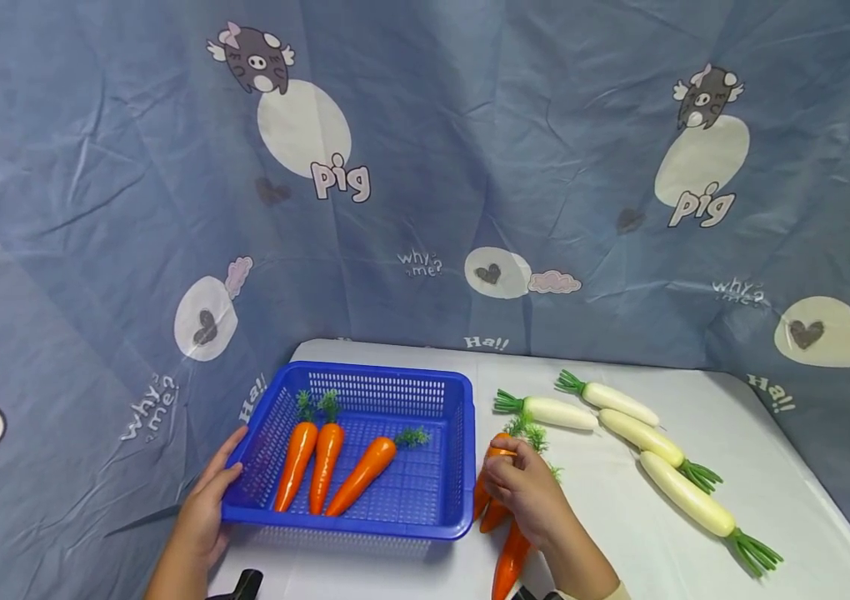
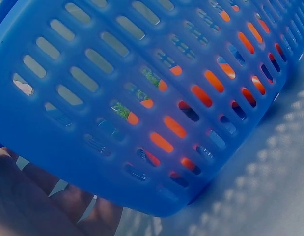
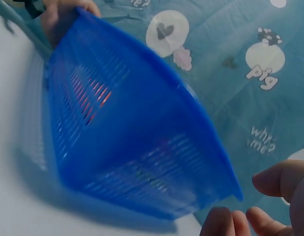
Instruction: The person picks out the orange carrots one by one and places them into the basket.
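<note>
A blue slotted plastic basket (image 1: 387, 527) stands on the white table with three orange carrots (image 1: 327, 458) inside, green tops away from me. My left hand (image 1: 203, 508) grips its left rim; in the left wrist view fingers (image 2: 73, 199) curl beneath the rim. Right of the basket, my right hand (image 1: 526, 487) is over a group of loose carrots (image 1: 511, 562), partly hiding them. In the right wrist view, its thumb and fingertips stand apart beside the basket's corner, with nothing visible between them. Whether they touch a carrot, I cannot tell.
Several white radishes (image 1: 687, 493) with green stems lie on the right part of the table (image 1: 785, 450). A blue cloth (image 1: 425, 167) printed with pigs and lettering hangs behind the table and along its sides.
</note>
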